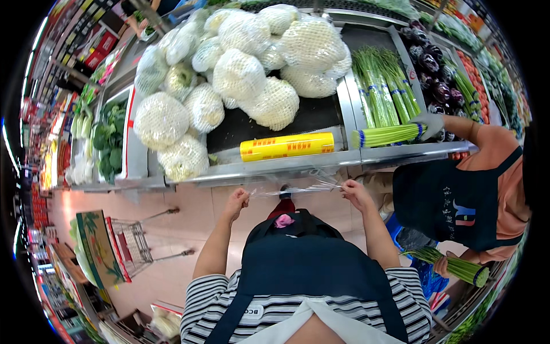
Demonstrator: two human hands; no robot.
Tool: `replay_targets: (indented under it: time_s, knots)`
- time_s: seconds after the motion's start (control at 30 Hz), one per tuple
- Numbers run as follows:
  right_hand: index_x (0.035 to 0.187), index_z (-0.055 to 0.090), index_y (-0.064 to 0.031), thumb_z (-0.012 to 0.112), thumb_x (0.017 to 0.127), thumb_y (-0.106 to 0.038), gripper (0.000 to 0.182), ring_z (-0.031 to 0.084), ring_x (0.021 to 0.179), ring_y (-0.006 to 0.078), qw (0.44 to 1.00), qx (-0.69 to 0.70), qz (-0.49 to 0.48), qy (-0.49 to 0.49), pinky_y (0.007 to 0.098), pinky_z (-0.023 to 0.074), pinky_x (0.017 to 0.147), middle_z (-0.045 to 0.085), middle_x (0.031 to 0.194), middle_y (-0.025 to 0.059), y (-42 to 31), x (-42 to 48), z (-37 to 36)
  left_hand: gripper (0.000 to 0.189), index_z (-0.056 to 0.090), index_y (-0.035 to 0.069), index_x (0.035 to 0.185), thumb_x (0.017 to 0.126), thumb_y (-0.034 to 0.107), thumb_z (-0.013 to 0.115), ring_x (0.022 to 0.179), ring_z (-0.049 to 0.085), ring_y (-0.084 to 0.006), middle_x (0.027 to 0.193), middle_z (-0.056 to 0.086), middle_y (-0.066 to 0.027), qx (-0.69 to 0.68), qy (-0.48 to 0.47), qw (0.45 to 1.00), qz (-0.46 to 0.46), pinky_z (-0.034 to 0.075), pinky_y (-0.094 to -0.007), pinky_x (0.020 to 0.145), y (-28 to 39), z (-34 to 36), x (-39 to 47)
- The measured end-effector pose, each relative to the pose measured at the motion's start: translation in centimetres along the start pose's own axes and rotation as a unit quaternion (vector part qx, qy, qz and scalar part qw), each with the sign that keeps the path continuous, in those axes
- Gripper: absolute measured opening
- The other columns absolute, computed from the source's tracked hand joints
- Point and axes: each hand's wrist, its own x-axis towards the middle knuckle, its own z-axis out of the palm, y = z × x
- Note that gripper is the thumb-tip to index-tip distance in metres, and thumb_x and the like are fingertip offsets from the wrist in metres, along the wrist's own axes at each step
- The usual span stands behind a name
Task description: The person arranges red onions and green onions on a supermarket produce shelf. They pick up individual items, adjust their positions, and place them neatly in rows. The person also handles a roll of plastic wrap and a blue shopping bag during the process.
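Observation:
A strip of clear plastic film (296, 189) is stretched between my hands, in front of the display's metal edge. My left hand (237, 202) pinches its left end. Its right end is gathered between the fingertips of my right hand (357, 195). Just beyond the film, a yellow roll (287, 146) bearing red writing lies on the front ledge of the display. Behind it are several cauliflowers (239, 74) in white foam nets and clear wrap, piled on a black mat (316, 116).
On my right a co-worker (455, 198) in a dark apron holds a bundle of garlic stems (389, 135) in a gloved hand and another green bundle (464, 268) in the other. Broccoli (111, 142) sits at left. A shopping cart (129, 247) with a cardboard box stands on the floor.

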Motion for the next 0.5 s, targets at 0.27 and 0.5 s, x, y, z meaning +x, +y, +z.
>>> replay_targets:
  time_s: [0.27,0.5]
  knots:
    - [0.086,0.056,-0.0078,0.062,0.085,-0.008,0.006,0.057,0.092,0.0177,0.980,0.163,-0.051,-0.097,0.0332,0.0460,0.086,0.060,0.093,0.0060,0.9,-3.1,0.2,0.021,0.047,0.013,0.076,0.093,0.023,0.054,0.062,0.046,-0.0105,0.064,0.046,0.0012,0.001,-0.053,0.999,0.000,0.038,-0.0239,0.061,-2.7,-0.6,-3.2]
    - [0.090,0.054,0.0006,0.057,0.087,-0.002,0.004,0.058,0.102,0.0247,0.920,0.371,-0.124,-0.023,0.0392,0.0458,0.098,0.060,0.106,0.0146,-0.8,-0.5,2.1,0.014,0.052,0.009,0.081,0.091,0.016,0.056,0.081,0.058,-0.0173,0.085,0.059,-0.0056,-0.370,-0.026,0.922,0.113,0.048,-0.0275,0.074,0.8,1.0,-0.7]
